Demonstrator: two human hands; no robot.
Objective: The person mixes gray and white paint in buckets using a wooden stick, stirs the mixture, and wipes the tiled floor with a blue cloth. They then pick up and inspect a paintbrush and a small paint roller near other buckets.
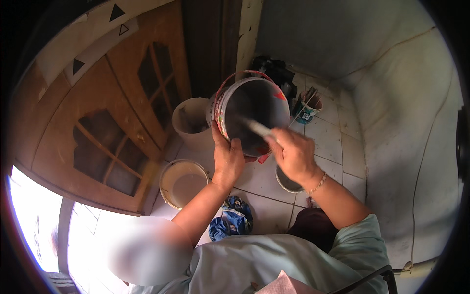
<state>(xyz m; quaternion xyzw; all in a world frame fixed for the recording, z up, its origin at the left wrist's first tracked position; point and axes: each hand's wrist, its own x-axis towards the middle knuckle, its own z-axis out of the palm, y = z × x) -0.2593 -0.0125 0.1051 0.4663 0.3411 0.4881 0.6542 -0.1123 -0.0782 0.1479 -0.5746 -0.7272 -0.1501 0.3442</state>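
A white paint bucket (268,94) with a red handle is tilted up in front of me, its dark inside facing me. My left hand (228,156) is closed on its lower left side, thumb up along the wall and other fingers partly hidden beneath. In my closed right hand (295,156) is a pale, flat-looking tool (258,128), which reaches into the bucket's mouth. Motion smears the tool's far end, so I cannot tell its kind. Below the right hand, a smaller round container (285,181) shows on the floor, partly hidden.
Two cream buckets, one taller (190,128) and one lower (178,202), stand at the left by the wooden doors (110,142). A blue patterned cloth (230,218) lies near me on the tiles. A small pot with tools (307,112) stands far right, before the grey wall (404,127).
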